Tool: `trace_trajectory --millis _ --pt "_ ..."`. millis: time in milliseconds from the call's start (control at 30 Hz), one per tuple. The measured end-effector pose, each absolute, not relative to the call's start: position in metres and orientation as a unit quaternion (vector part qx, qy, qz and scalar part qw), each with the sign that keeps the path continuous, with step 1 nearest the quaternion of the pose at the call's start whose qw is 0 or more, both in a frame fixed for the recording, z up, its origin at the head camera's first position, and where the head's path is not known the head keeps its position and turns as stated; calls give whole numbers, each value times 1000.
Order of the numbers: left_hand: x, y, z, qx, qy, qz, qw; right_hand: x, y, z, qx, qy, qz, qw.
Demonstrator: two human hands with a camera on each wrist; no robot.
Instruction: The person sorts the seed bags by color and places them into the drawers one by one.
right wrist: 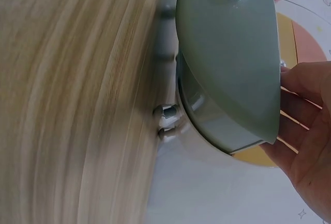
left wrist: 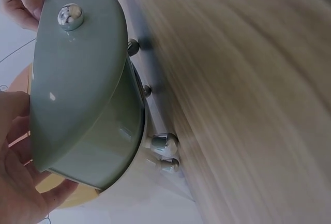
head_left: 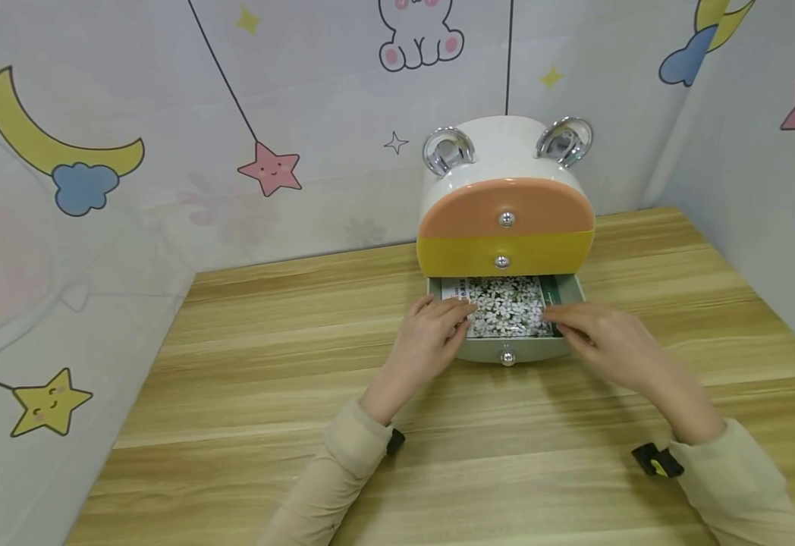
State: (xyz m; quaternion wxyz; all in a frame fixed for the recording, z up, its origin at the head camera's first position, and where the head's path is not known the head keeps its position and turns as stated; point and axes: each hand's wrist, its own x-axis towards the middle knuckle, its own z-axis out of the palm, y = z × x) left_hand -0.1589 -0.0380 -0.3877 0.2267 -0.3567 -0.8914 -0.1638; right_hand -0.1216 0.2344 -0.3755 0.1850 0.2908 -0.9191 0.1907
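A flat packet [head_left: 507,307] printed with white flowers lies in the pulled-out green bottom drawer [head_left: 520,350] of a small rounded cabinet [head_left: 503,258]. My left hand [head_left: 428,337] reaches over the drawer's left rim, its fingertips touching the packet's left part. From the other side my right hand [head_left: 605,341] rests its fingertips on the packet's right edge. Both hands' fingers look relaxed; in the wrist views the green drawer front [left wrist: 77,79] hides their tips and the packet. Beside the drawer's side the right hand [right wrist: 305,131] has its fingers spread.
Closed orange [head_left: 466,216] and yellow [head_left: 459,256] drawers sit above, each with a silver knob. Two shiny ear-shaped loops [head_left: 448,152] top the cabinet. It stands near the back of a wood-grain table [head_left: 268,379], before a cartoon-printed wall cloth [head_left: 343,98].
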Motion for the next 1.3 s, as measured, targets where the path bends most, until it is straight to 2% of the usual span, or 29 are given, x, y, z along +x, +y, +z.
trace_trajectory --millis 100,367,500,767,1033,1300 --pt "-158 -39 -388 -361 -889 -173 224 -119 232 -376 297 -917 189 186" --pt "-152 -44 -382 -379 -863 -239 234 -111 225 -377 351 -883 191 247" --pt "-151 -48 -379 -366 -861 -263 237 -108 221 -375 365 -875 186 258" --pt "-155 -58 -374 -338 -842 -309 284 -100 212 -372 400 -851 169 295" --pt "-170 -65 -368 -330 -800 -397 306 -94 199 -371 427 -830 160 322" --pt "-182 -70 -357 -268 -812 -448 261 -93 188 -379 439 -833 118 316"
